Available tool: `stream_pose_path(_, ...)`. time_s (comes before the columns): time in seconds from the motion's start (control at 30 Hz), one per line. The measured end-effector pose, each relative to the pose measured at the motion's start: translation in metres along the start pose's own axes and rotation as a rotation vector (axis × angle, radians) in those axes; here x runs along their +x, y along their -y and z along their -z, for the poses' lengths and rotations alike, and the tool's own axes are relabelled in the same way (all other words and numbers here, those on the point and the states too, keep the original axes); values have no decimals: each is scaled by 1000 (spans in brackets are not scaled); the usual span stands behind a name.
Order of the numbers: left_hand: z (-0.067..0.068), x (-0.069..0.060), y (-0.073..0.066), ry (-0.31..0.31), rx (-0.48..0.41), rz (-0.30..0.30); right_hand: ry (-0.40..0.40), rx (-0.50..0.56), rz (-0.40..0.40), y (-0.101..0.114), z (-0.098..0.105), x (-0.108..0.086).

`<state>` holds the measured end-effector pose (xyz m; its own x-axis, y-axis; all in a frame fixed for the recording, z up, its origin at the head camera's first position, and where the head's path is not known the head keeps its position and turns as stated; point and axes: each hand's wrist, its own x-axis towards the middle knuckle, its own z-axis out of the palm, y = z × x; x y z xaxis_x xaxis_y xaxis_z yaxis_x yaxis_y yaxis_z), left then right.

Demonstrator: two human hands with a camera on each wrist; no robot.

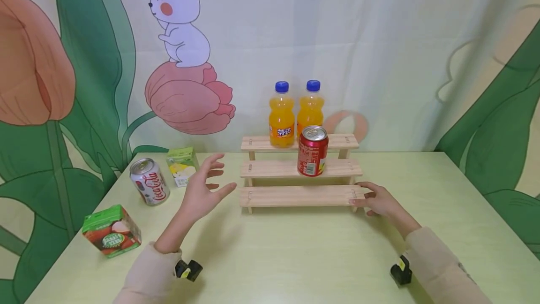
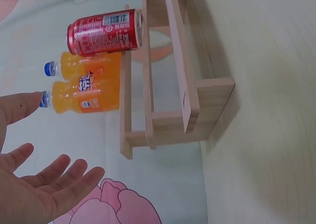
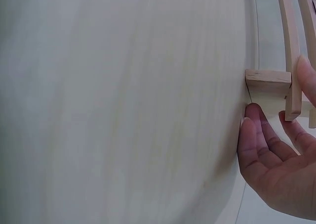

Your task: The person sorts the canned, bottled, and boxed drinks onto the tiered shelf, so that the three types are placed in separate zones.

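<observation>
While the left hand (image 1: pixel 202 197) is spread wide in the air, the right hand (image 1: pixel 378 199) grips the right end of the wooden rack (image 1: pixel 295 196), which stands on a pale, faintly grained table (image 1: pixel 287 257) before a curtain (image 1: pixel 401 60) printed with flowers (image 1: pixel 31 60) and a rabbit (image 1: pixel 187 46)

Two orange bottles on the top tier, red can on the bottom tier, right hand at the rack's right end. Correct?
Not quite: the red can is on the middle tier, not the bottom tier, per the head view. Bottles on the top tier, right hand at the rack's right end: both right.
</observation>
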<state>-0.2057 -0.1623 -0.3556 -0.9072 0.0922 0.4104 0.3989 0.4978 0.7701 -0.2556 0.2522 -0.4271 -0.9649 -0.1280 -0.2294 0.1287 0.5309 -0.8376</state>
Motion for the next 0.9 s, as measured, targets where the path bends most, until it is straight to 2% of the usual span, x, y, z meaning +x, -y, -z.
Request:
stream_pose_path(0.2,9,4,4,-22,15,35,-3,25,0,0,2,1)
stream_pose_path(0.47,23,4,13,-48,26,119,4,15,7,1,-1,-1)
stream_pose_path(0.73,36,5,17,-173,31,155,0,11,6,0,-1,0)
stream_pose_path(0.9,43,4,21,-236,34,154,-2,3,7,-2,0,1)
